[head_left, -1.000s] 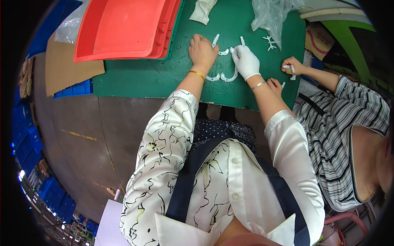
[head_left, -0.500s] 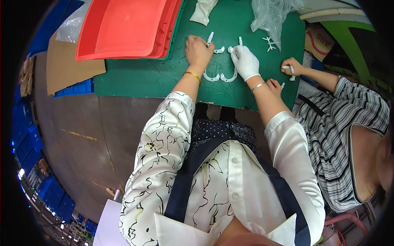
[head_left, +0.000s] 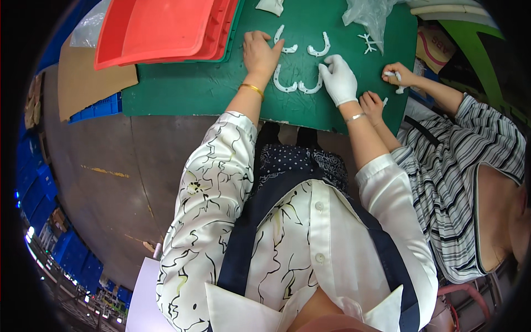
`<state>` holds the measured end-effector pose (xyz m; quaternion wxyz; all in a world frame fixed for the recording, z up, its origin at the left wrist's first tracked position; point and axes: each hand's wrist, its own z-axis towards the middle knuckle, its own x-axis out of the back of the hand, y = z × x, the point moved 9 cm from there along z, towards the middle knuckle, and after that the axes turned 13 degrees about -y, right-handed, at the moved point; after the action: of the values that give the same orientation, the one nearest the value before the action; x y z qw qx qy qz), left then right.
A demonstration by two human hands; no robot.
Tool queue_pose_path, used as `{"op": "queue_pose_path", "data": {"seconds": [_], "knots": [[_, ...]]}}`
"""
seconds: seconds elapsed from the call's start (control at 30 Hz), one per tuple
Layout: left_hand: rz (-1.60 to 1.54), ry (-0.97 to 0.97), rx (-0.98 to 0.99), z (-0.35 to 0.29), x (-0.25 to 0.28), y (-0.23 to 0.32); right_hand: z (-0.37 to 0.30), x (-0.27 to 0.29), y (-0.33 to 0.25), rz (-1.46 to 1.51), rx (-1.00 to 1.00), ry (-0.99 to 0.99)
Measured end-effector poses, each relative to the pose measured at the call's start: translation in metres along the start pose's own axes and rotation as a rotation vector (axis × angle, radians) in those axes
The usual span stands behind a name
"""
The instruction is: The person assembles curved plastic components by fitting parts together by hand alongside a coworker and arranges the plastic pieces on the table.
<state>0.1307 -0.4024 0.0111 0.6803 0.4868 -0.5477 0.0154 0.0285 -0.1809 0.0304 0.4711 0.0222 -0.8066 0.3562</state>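
Four white curved plastic parts lie in two rows on the green tabletop. My left hand is bare and open, fingers spread flat on the table, its thumb beside the upper left curved part. Below that lies the lower left curved part. My right hand, in a white glove, is open with thumb and forefinger apart, at the upper end of the lower right curved part; whether it touches it I cannot tell. The upper right curved part lies just beyond that hand.
Stacked red trays stand at the back left of the green table. A clear plastic bag, a white cloth item and a branched white piece lie farther back. On the right, a co-worker's hand holds a white part.
My gloved hand has come away from the upper right curved part and down to the lower right one. My left hand has shifted left, uncovering more of the left parts.
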Motion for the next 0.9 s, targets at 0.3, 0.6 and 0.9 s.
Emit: {"op": "queue_pose_path", "data": {"seconds": [0.3, 0.6, 0.9], "knots": [[0.059, -0.171, -0.034, -0.068, 0.005, -0.003, -0.032, -0.028, 0.041, -0.05, -0.359, -0.238], [0.093, -0.17, -0.019, -0.081, -0.002, 0.001, -0.023, -0.037, 0.032, -0.078, -0.373, -0.23], [-0.331, -0.256, 0.141, -0.079, 0.006, -0.019, -0.019, -0.039, 0.031, 0.206, -0.188, -0.242]]}}
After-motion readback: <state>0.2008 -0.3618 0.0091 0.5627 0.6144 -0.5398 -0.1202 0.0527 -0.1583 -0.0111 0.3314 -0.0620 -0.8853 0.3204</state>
